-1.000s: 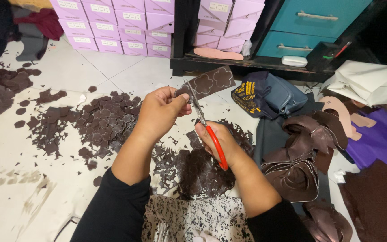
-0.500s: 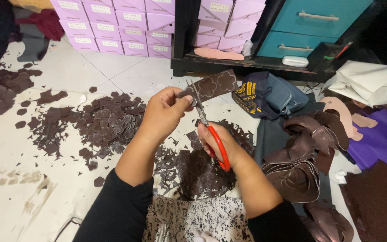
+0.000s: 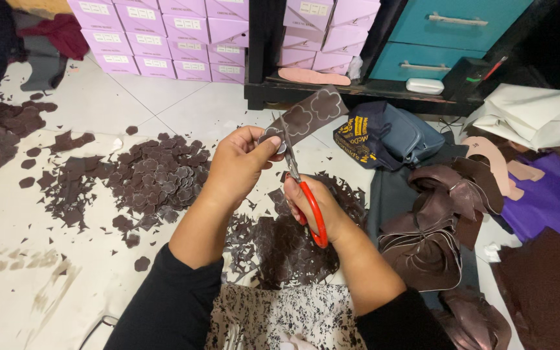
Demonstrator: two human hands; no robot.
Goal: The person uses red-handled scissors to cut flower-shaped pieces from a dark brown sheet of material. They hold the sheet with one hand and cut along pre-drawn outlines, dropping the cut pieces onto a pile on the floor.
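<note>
Since a second ago, the brown strip (image 3: 306,116) has been swung up toward one o'clock and fed further into the blades, while both hands have stayed near the middle of the view. It is a strip of dark brown leather-like sheet marked with flower outlines, held in the air above the floor, its near end pinched between thumb and fingertips of the left hand (image 3: 244,162). At five o'clock from that pinch, the red-handled scissors (image 3: 303,188) are gripped in the right hand (image 3: 315,207), fingers closed through the loops; the blades point up toward twelve and appear to be biting at the strip's lower edge, right beside the left thumb. For a clean flower, the strip is best turned by the left hand while the blades are kept steady, short bites being taken along the drawn curve rather than long snips, and the thumb kept just clear of the cutting line. At nine o'clock a heap of cut flowers (image 3: 157,172) is spread over the white tiled floor (image 3: 98,279); at six, jagged offcuts (image 3: 286,246) lie piled near the lap. At three o'clock curled brown strips (image 3: 435,220) are stacked, with a dark blue bag (image 3: 390,133) at two, and lilac boxes (image 3: 163,32) at eleven.
</note>
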